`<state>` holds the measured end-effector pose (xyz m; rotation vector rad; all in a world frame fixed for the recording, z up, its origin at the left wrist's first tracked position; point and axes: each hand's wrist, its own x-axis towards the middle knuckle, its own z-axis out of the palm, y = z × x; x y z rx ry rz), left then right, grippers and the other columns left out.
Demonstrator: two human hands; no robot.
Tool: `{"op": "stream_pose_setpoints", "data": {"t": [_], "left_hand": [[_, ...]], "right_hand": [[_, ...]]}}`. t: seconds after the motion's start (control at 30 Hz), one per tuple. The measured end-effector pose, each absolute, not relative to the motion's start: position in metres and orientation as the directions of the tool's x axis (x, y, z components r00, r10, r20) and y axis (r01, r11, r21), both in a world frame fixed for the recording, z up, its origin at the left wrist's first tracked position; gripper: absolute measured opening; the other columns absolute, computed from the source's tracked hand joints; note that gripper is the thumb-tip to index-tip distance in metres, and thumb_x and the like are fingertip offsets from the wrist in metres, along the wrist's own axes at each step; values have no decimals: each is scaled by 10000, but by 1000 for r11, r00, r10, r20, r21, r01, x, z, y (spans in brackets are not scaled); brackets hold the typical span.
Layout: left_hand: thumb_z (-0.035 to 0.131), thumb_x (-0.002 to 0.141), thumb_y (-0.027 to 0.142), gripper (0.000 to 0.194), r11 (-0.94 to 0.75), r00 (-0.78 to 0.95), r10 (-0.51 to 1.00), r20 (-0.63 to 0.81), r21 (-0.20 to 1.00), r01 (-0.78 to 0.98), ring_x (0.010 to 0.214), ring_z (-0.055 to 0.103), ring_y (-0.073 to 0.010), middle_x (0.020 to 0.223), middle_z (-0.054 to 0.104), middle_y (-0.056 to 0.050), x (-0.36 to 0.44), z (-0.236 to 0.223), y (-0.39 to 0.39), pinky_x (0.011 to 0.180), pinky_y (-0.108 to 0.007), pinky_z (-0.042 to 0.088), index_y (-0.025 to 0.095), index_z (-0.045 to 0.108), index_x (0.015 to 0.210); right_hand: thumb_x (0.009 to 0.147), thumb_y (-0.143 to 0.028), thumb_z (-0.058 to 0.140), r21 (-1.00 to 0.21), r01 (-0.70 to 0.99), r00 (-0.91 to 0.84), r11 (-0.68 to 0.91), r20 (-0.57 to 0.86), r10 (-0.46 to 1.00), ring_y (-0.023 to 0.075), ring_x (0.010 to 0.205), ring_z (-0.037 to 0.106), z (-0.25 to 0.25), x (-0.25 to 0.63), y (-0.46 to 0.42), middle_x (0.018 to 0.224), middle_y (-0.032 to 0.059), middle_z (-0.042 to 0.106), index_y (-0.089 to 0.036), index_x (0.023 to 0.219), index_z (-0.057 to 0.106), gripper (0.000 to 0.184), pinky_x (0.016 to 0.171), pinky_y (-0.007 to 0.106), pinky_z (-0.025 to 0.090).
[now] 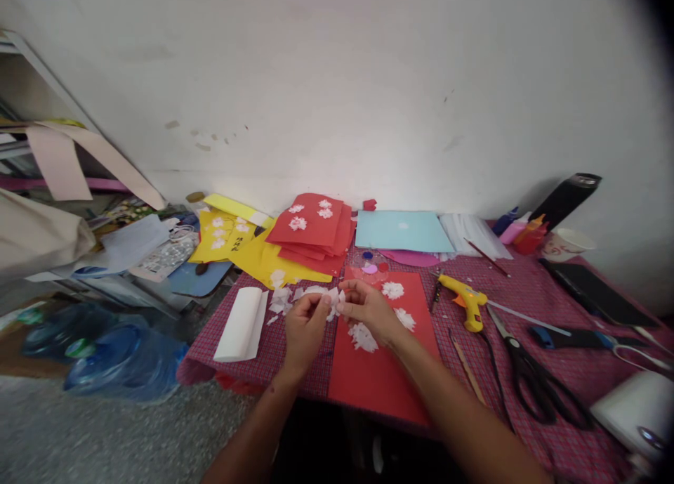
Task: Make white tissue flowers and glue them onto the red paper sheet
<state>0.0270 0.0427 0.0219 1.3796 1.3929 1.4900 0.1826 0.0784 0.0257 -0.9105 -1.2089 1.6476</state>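
My left hand point(306, 322) and my right hand point(368, 310) meet over the table, fingertips pinching a small piece of white tissue paper point(333, 300) between them. Beneath my right wrist lies a red sheet point(382, 382) bearing several ruffled white paper flowers point(392, 290). Loose white paper scraps point(281, 299) are scattered just beyond my left hand. To the left of that hand rests a folded white paper roll point(242, 324). A paint palette point(370, 265) with blue, pink and red paint sits at the sheet's far edge.
On the right lie a yellow glue gun point(466, 300), black-handled scissors point(531, 375), a pencil point(467, 367) and a black tablet-like slab point(597, 293). Stacked red sheets point(316, 227), yellow paper point(279, 259) and a light blue sheet point(403, 231) line the back. A paper cup point(566, 245) stands at the far right.
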Motion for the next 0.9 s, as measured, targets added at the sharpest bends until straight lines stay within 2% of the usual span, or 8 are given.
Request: {"op": "stream_pose_setpoints", "data": {"t": [0.13,0.3,0.53,0.9], "left_hand": [[595,921,390,245,-217,-168,948,271,935,282,690,560,-140,734,646,9,28,24,40,671,-241,441,180,676,824],[586,921,386,244,-211,-149,952,269,924,320,692,576,-143,727,653,9,26,25,39,675,-240,447,183,674,818],[591,914,393,244,-191,-116,964,238,929,317,690,590,-145,725,662,8,19,23,41,663,-241,454,183,679,827],[595,907,397,249,-180,-94,970,223,924,338,655,559,-137,686,629,16,12,21,39,633,-237,437,182,673,809]], "right_hand": [[677,-239,733,-980,-168,-307,-110,-54,950,97,468,493,21,181,81,586,-98,538,-206,1015,550,386,446,219,391],[650,-206,637,-990,-106,-298,-95,-59,953,99,452,470,24,185,82,578,-104,516,-208,1014,548,375,442,230,388],[669,-184,603,-998,-52,-352,-30,-10,936,86,476,430,28,189,82,613,-99,499,-212,995,540,333,460,219,328],[704,-161,604,-999,25,-357,28,17,934,98,486,441,20,198,88,650,-90,503,-227,1033,541,342,457,223,313]]}}
